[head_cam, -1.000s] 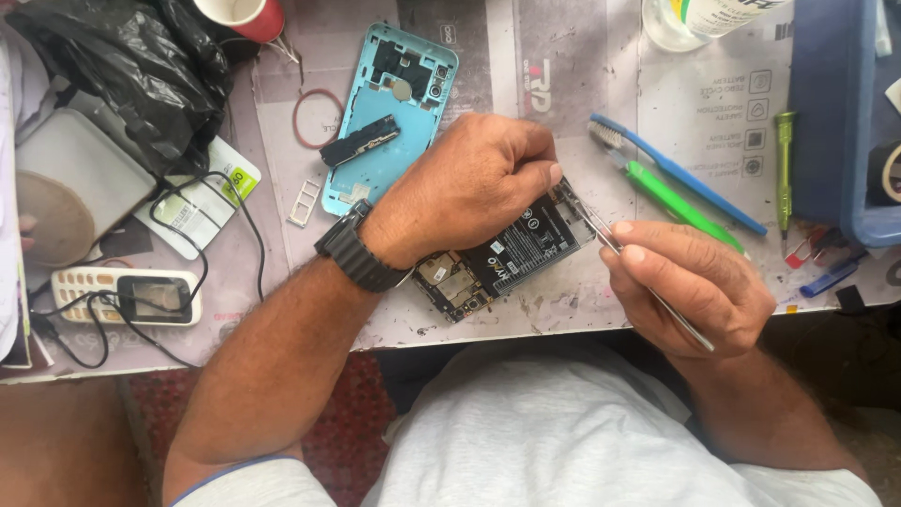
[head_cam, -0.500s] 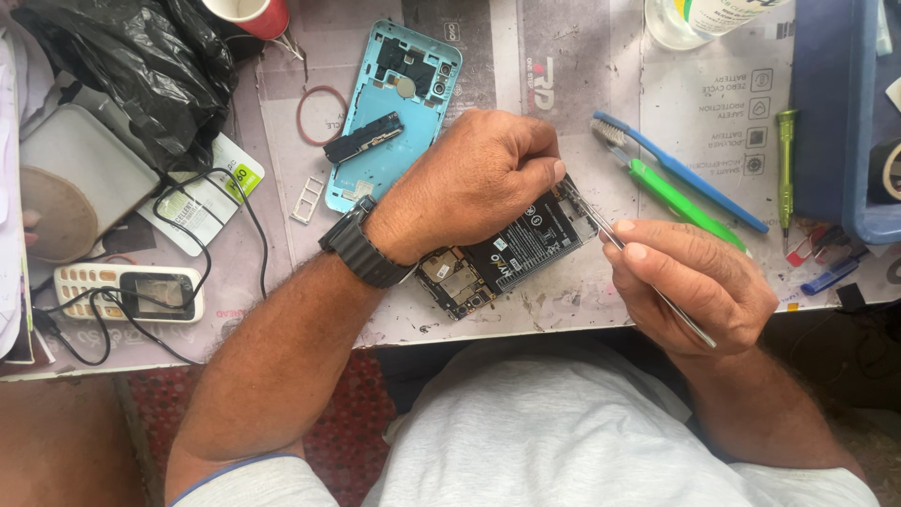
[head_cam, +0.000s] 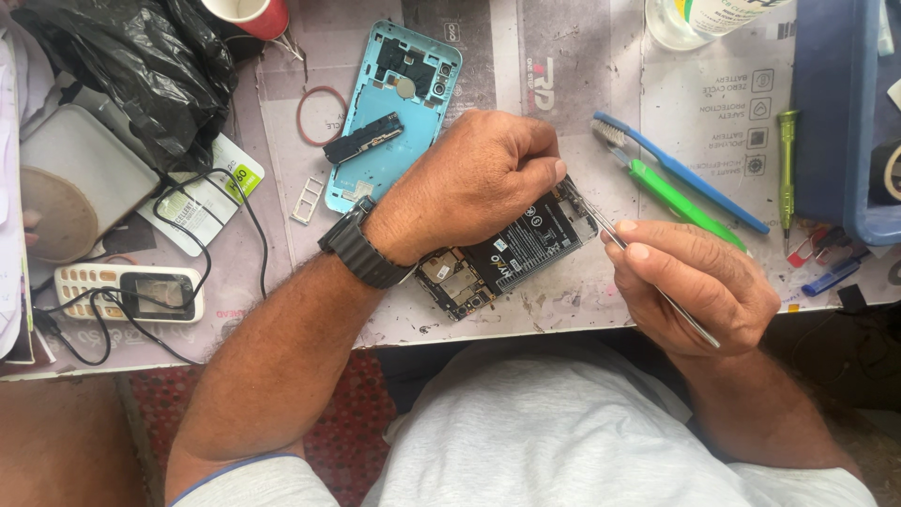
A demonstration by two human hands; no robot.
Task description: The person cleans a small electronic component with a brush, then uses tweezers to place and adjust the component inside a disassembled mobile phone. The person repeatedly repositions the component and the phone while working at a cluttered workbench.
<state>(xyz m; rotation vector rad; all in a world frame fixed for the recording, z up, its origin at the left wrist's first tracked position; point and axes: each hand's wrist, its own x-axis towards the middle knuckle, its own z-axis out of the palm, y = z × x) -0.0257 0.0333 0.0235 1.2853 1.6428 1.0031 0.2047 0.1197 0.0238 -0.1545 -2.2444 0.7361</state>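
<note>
The opened phone (head_cam: 511,252) lies on the table (head_cam: 601,103) under the left hand (head_cam: 469,183), which presses its upper edge. The right hand (head_cam: 694,282) pinches metal tweezers (head_cam: 601,225), tip touching the phone's right end. The phone's long axis runs slantwise, upper-right to lower-left. A blue tray (head_cam: 835,122) stands far right, contents unclear.
</note>
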